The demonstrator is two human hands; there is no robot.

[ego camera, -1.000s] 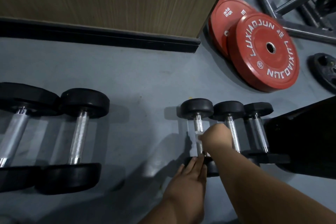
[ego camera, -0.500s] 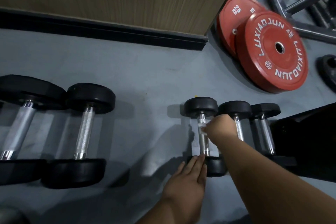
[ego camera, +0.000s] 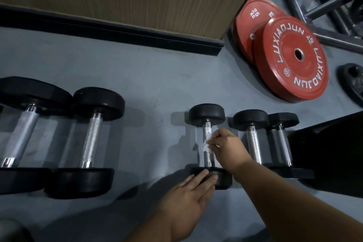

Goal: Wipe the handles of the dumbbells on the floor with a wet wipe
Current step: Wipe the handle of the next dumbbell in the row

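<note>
Right hand [ego camera: 227,142] grip: wet wipe [ego camera: 206,146], grey floor [ego camera: 153,84]

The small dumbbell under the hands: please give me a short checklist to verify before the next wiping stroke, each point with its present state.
1. Wet wipe touches the handle: ok, the right hand pinches it against the bar.
2. Dumbbell is steadied: ok, the left hand rests with straight fingers on the near head.
3. Room beside the bar: ok, the neighbouring dumbbell on the right stands apart.
4. Lower part of the handle is free for the stroke: ok, bare metal shows below the wipe.
5. Wipe is still wet enough: cannot tell.
6. Underside of the handle is already wiped: cannot tell, it is hidden.
</note>
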